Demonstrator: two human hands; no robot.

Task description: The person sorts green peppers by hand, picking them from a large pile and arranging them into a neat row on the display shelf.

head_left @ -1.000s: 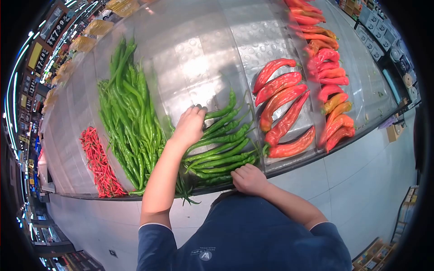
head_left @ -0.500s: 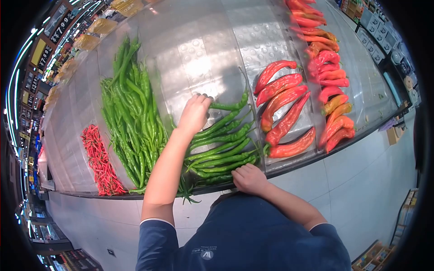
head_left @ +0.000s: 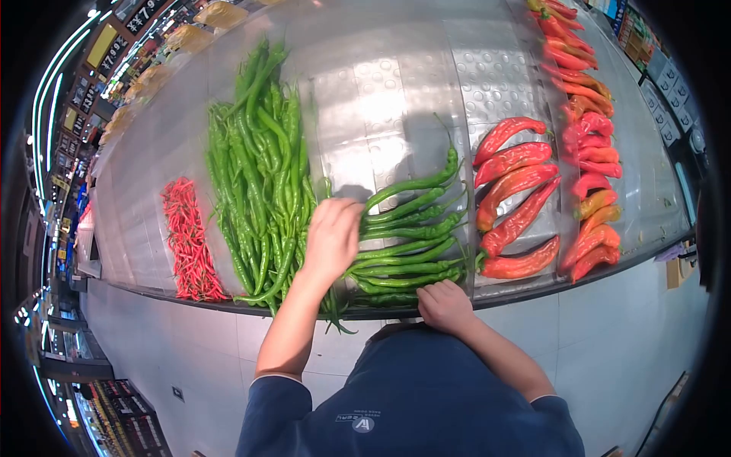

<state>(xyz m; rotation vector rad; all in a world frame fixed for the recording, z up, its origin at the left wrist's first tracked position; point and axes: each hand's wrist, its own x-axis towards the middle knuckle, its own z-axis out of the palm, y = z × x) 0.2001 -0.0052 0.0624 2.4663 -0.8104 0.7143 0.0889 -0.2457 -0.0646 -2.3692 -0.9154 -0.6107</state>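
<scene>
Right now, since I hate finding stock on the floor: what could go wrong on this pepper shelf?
1. A few green peppers hang over the shelf's front edge beside the left forearm; a brush could drop them.
2. The left hand lies on the stem ends of the row of long green peppers; a shove might skew that row toward the long red peppers.

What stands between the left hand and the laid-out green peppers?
Nothing visible does. The left hand lies right on the ends of the green peppers, with no divider or other produce between them. The right hand rests at the shelf edge in front of the row, clear of it.
</scene>
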